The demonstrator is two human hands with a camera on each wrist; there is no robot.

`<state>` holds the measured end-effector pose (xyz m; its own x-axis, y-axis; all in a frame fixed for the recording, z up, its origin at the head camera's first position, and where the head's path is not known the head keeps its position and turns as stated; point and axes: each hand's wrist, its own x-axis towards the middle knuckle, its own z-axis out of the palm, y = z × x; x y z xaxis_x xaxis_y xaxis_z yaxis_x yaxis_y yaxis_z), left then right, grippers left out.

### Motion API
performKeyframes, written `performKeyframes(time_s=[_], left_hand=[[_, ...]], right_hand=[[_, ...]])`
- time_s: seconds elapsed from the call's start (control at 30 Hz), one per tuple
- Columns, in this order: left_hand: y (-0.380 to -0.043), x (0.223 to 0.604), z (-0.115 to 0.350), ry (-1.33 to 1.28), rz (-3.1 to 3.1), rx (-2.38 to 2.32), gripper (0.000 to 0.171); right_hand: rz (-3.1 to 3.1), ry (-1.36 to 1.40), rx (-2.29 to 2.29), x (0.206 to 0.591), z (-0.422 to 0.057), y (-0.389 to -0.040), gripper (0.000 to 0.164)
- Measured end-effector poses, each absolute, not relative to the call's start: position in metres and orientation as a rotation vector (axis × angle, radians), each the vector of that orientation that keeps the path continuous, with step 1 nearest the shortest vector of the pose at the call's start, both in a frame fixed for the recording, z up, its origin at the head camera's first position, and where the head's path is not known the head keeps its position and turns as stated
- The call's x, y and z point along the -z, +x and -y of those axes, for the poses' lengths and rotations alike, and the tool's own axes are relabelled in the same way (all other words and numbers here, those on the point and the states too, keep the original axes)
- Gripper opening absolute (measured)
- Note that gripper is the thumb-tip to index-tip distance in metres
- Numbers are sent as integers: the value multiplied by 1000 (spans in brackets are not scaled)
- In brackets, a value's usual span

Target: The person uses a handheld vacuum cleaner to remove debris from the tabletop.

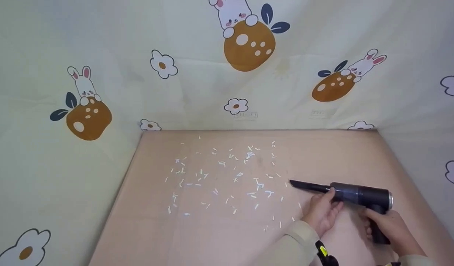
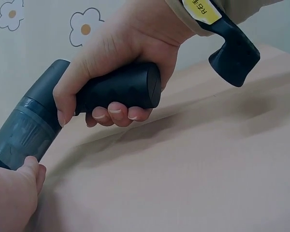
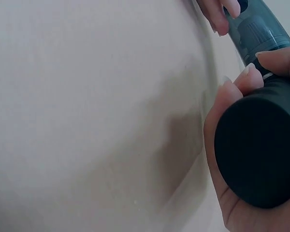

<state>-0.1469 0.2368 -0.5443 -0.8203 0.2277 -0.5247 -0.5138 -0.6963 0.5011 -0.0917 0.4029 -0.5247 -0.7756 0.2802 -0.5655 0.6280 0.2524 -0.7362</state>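
Note:
A black handheld vacuum cleaner [image 1: 360,194] is held level over the right part of the table, its narrow nozzle [image 1: 309,185] pointing left. My right hand [image 1: 391,224] grips the handle, with fingers curled round it; the left wrist view shows this handle [image 2: 118,87] from the side. Near the base of the nozzle, my left hand [image 1: 322,211] holds the front of the body, thumb on the near side and fingers below. Small pale paper scraps [image 1: 269,192] lie scattered to the left of the nozzle tip. Some scraps are close to that tip.
The table has a pinkish-beige cover [image 1: 138,229]. Behind it and along both sides hangs a pale curtain [image 1: 197,92] printed with rabbits, orange fruit and flowers. A black wrist strap with a yellow label [image 1: 323,249] is on the left sleeve.

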Motion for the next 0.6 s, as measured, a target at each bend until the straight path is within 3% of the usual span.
performKeyframes(time_s=[0.6], left_hand=[[-141,541,-230,-668,-904,-2536,34]], right_hand=[[-2207,787,1508,524,-397,-95,29]])
